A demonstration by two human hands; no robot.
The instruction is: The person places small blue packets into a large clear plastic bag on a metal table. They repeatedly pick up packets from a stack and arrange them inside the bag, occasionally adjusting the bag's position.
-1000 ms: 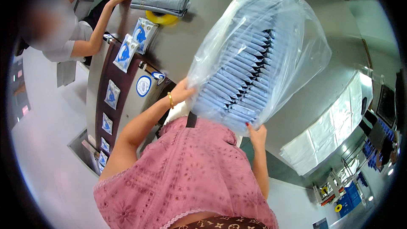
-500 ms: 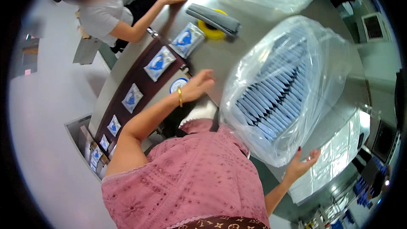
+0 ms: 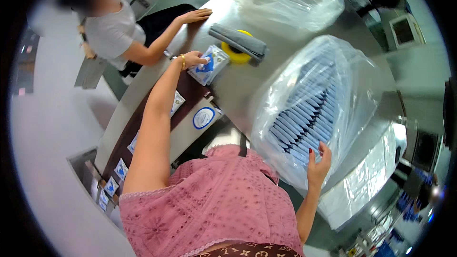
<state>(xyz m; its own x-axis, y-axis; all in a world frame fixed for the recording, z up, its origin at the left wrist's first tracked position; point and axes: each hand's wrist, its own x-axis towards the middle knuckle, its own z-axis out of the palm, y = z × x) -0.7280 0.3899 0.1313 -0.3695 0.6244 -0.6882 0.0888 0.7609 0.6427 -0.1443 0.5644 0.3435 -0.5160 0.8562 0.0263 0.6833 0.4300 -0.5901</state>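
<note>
My left hand (image 3: 193, 59) reaches to the head of the conveyor. Its fingers and thumb close on a white-and-blue soft packet (image 3: 215, 64), which seems to lie on another at the table's edge. A big clear plastic bag (image 3: 354, 109) stands on the metal table to the right. Rows of pale blue packets (image 3: 304, 114) fill it, pressed close together and seen through the film. My right hand (image 3: 319, 164) is open at the bag's near side, its thumb and fingers apart. Whether it touches the film is hard to tell.
A dark conveyor belt (image 3: 193, 89) carries several more packets on the left. A grey roll (image 3: 238, 40) rests over a yellow ring (image 3: 236, 57). Another clear bag (image 3: 290, 0) lies behind, and silvery sheeting (image 3: 364, 176) at right. A co-worker's hand (image 3: 196, 15) rests at the table edge.
My left hand has moved forward and left onto the packet by the conveyor's end. My right hand has come up and left, closer against the bag. Packets on the belt have shifted.
</note>
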